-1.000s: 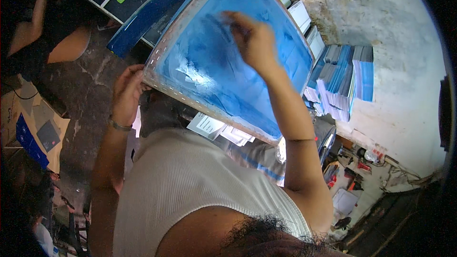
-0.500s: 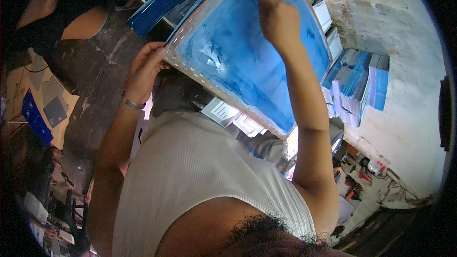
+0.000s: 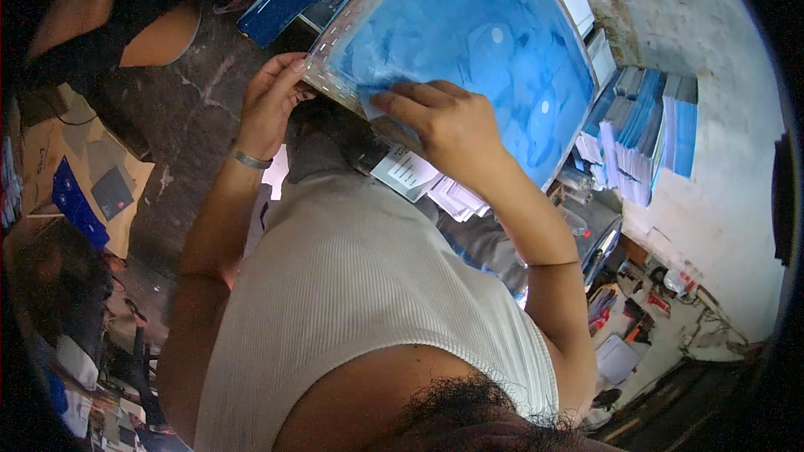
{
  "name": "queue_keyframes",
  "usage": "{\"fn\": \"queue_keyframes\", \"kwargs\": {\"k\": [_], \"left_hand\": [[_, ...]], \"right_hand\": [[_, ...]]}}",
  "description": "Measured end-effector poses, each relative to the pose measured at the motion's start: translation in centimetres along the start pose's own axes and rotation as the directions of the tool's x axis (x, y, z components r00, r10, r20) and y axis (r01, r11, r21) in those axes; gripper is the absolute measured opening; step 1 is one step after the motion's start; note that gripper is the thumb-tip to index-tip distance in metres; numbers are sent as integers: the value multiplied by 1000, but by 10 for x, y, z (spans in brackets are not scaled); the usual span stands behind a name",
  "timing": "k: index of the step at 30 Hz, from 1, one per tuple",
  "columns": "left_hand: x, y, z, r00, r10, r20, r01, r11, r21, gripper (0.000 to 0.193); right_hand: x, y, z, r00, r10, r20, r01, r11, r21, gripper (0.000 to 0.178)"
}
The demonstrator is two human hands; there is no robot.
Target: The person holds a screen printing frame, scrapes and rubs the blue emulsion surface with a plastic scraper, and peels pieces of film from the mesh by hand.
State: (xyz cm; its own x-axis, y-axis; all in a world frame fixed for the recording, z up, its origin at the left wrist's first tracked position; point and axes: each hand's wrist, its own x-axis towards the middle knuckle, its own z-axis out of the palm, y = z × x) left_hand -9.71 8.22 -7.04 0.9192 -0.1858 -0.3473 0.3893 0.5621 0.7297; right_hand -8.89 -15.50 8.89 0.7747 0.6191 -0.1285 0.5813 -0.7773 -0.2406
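Note:
A large screen-printing frame with wooden, stapled edges is held up tilted in front of me. Its blue mesh shows smudges and two pale round spots. My left hand grips the frame's near left corner, thumb on top. Low on the mesh, by the near edge, rests my right hand. Its fingers are bent and pressed together against the surface; whatever may lie under the fingertips is hidden.
Bundled stacks of blue and white printed sheets stand along the wall at right. Loose white papers lie below the frame. A flattened cardboard box is on the floor at left. Another person's arm shows at upper left.
My right hand has come down from the far part of the mesh to its near left edge. The frame has shifted slightly right and up, with my left hand still on its corner.

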Motion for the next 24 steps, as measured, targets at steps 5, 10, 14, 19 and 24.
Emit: {"fn": "queue_keyframes", "kwargs": {"k": [5, 10, 14, 19, 24], "left_hand": [[2, 0, -1, 998, -33, -56, 33, 999, 3, 29], [4, 6, 0, 999, -36, 18, 35, 996, 83, 29], [7, 7, -2, 999, -53, -6, 53, 997, 57, 32], [6, 14, 2, 998, -58, 17, 56, 995, 84, 29], [7, 13, -6, 993, -71, 93, 66, 996, 60, 27]], "right_hand": [[-29, 16, -15, 980, 106, -167, -34, 921, 387, 35], [-79, 31, -37, 738, 663, -126, -341, 528, 778, 35], [-101, 26, -8, 639, 712, -292, -538, 685, 492, 31], [-107, 1, 18, 619, 742, -258, -718, 668, 198, 42], [-84, -17, 41, 591, 754, -288, -705, 656, 271, 49]]}}
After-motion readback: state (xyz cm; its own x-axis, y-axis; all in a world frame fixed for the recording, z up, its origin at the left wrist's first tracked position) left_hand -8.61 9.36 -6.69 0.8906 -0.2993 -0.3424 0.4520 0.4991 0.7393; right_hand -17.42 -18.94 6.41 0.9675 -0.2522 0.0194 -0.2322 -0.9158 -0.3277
